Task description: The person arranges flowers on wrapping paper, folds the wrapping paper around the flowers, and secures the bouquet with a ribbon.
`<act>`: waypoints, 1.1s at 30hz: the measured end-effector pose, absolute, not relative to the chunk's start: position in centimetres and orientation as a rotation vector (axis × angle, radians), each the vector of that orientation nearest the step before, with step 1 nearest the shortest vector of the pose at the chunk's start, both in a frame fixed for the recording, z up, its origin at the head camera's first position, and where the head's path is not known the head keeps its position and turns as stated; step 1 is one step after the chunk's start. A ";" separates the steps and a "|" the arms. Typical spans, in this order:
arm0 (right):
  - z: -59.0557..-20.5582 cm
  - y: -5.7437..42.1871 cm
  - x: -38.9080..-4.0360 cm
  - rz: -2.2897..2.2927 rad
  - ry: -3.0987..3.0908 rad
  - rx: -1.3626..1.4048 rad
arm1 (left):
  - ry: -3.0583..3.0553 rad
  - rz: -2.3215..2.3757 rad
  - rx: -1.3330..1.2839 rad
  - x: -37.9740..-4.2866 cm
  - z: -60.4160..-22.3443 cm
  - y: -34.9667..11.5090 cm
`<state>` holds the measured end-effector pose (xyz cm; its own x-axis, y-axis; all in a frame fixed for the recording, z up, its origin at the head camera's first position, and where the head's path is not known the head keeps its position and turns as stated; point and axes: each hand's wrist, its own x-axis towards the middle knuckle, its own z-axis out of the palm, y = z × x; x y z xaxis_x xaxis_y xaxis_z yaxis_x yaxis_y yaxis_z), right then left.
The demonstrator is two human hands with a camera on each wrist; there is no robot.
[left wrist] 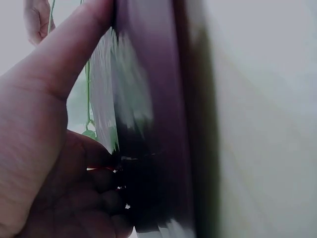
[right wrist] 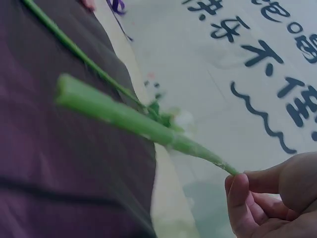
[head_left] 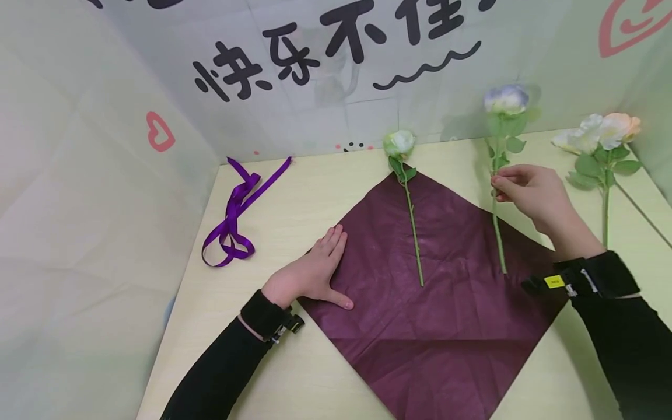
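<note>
My right hand (head_left: 532, 192) pinches the green stem of an artificial flower with a bluish-white bloom (head_left: 506, 100), held upright over the right part of the dark purple wrapping paper (head_left: 462, 309). In the right wrist view the stem (right wrist: 133, 121) runs from thumb and fingertips, its cut end toward the camera. Flat on the left corner of the paper rests my left hand (head_left: 312, 271), fingers straight and thumb spread. Between the hands a white flower (head_left: 400, 143) lies on the paper, its stem (head_left: 413, 233) pointing toward me and its bloom past the top corner.
A curled purple ribbon (head_left: 231, 221) lies on the table (head_left: 273, 204) at the left. More artificial flowers, white and peach (head_left: 609, 131), lie at the right edge. A printed backdrop (head_left: 325, 105) rises behind the table, with side walls left and right.
</note>
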<state>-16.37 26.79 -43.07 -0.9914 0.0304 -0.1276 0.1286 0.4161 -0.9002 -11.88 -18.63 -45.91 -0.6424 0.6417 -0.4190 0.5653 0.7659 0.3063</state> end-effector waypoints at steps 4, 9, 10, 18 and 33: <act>-43.9 23.0 -16.9 -1.770 2.470 0.099 | 2.447 0.206 0.900 -11.9 -45.8 -18.7; -44.7 19.6 -17.4 -1.800 2.403 0.037 | 2.449 0.189 0.899 -12.0 -45.9 -18.7; -44.9 19.0 -17.6 -1.798 2.399 0.034 | 2.449 0.181 0.898 -12.0 -45.9 -18.7; -47.2 16.8 -18.9 -1.668 2.436 0.045 | 2.441 0.211 0.889 -12.0 -46.0 -18.6; -49.2 15.9 -18.3 -1.779 2.296 0.128 | 2.438 0.232 0.891 -12.0 -46.3 -18.7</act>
<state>-18.35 15.87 -49.17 -0.9689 -0.0730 -0.2363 0.2106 0.2574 -0.9431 -11.97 -18.70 -46.28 -0.6424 0.6403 -0.4211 0.5493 0.7678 0.3297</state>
